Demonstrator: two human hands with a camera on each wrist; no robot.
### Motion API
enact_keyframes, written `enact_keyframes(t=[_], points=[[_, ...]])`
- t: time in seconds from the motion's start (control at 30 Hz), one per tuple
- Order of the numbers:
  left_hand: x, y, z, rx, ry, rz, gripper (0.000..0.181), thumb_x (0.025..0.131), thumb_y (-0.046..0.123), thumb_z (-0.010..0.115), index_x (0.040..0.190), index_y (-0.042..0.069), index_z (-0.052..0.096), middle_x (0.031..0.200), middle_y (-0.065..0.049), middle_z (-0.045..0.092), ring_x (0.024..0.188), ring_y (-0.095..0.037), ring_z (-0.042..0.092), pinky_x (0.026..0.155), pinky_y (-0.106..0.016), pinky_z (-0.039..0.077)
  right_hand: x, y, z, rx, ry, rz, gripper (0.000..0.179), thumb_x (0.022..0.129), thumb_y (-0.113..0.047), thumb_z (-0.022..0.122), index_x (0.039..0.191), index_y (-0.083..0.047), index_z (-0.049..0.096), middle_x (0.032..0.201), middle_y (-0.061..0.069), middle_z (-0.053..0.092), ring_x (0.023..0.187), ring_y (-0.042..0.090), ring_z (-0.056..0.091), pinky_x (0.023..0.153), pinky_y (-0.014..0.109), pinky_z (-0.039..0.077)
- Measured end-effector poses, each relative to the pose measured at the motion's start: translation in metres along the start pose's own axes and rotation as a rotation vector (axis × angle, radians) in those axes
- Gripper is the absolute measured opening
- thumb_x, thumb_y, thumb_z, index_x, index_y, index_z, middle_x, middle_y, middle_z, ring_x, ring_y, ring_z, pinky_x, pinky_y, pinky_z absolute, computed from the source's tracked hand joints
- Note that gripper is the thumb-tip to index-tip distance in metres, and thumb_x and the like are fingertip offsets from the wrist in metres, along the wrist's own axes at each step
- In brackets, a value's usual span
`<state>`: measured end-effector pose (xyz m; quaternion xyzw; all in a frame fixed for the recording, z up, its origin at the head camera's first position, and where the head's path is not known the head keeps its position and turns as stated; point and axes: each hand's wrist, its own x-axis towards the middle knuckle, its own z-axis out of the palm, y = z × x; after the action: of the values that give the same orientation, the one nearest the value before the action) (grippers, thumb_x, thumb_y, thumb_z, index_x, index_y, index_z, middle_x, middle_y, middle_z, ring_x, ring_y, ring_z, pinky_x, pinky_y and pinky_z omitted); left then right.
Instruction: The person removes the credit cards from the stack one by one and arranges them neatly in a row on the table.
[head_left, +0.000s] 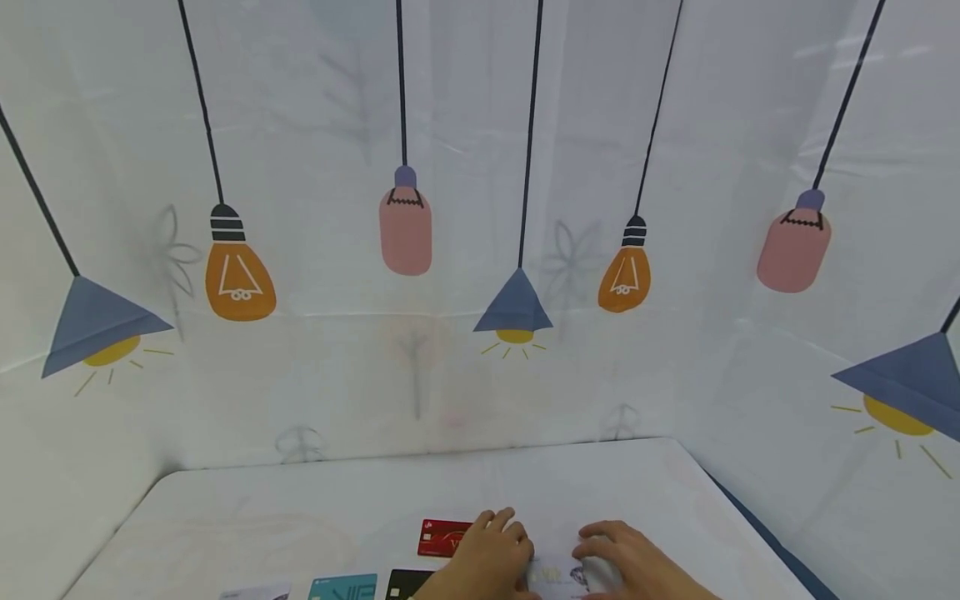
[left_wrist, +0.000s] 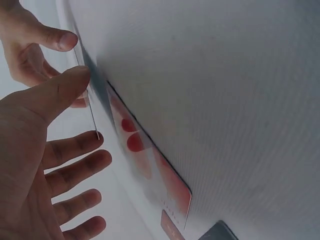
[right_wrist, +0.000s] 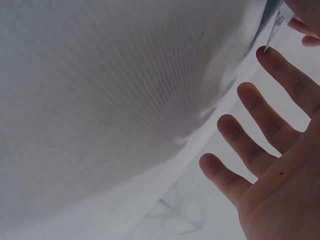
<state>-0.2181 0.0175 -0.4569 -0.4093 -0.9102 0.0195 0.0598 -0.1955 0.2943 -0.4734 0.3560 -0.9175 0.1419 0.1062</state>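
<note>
Both hands are on a pale card [head_left: 553, 577] with faint gold lettering, raised at a slant off the white table. My left hand [head_left: 487, 554] pinches its left side; in the left wrist view the thumb and index fingertip [left_wrist: 95, 138] meet its thin edge. From the right, my right hand [head_left: 637, 560] grips the same card, its index fingertip at a corner and the other fingers [right_wrist: 250, 97] spread. Beside the left hand lies a red card [head_left: 441, 537], and a black card [head_left: 405, 582] is partly hidden by that arm.
A teal card [head_left: 343, 587] and a whitish card [head_left: 257, 593] lie further left, cut off by the frame's bottom. In the left wrist view a card with red patches [left_wrist: 142, 155] lies on the table [head_left: 360, 500]. Behind stands white sheeting [head_left: 330, 392] printed with lamps.
</note>
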Motion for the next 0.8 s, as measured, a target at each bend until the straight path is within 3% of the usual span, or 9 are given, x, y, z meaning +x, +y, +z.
enact_keyframes(t=[0.1, 0.43, 0.63, 0.8], points=[[0.000, 0.002, 0.001, 0.030, 0.007, 0.006, 0.054, 0.086, 0.069, 0.065, 0.114, 0.023, 0.074, 0.116, 0.010, 0.067, 0.125, -0.018, 0.057, 0.102, -0.039, 0.049, -0.001, 0.000, 0.001, -0.016, -0.009, -0.003, 0.030, 0.090, -0.054, 0.071, 0.113, -0.034, 0.068, 0.120, -0.001, 0.063, 0.109, 0.022, 0.059, 0.083, 0.037, 0.056], [0.003, 0.003, 0.007, 0.008, -0.013, 0.007, 0.051, 0.088, 0.066, 0.066, 0.114, 0.023, 0.074, 0.116, 0.010, 0.067, 0.124, -0.019, 0.057, 0.100, -0.039, 0.050, 0.001, -0.006, -0.007, 0.005, -0.140, 0.151, 0.051, 0.083, -0.074, 0.064, 0.116, -0.037, 0.067, 0.127, 0.000, 0.061, 0.116, 0.026, 0.057, 0.090, 0.047, 0.055], [0.005, 0.003, 0.008, -0.029, -0.043, -0.006, 0.046, 0.089, 0.064, 0.066, 0.113, 0.024, 0.074, 0.115, 0.011, 0.066, 0.123, -0.018, 0.057, 0.099, -0.040, 0.050, 0.000, -0.010, -0.009, -0.021, -0.148, 0.206, 0.058, 0.074, -0.082, 0.064, 0.114, -0.039, 0.067, 0.129, -0.002, 0.060, 0.117, 0.029, 0.055, 0.093, 0.058, 0.052], [0.004, 0.003, 0.009, -0.021, -0.043, -0.013, 0.047, 0.089, 0.064, 0.066, 0.112, 0.024, 0.074, 0.115, 0.011, 0.066, 0.122, -0.018, 0.057, 0.099, -0.040, 0.051, 0.000, -0.009, -0.007, -0.031, -0.127, 0.184, 0.058, 0.075, -0.081, 0.066, 0.116, -0.039, 0.066, 0.129, -0.002, 0.060, 0.117, 0.027, 0.056, 0.092, 0.054, 0.053]])
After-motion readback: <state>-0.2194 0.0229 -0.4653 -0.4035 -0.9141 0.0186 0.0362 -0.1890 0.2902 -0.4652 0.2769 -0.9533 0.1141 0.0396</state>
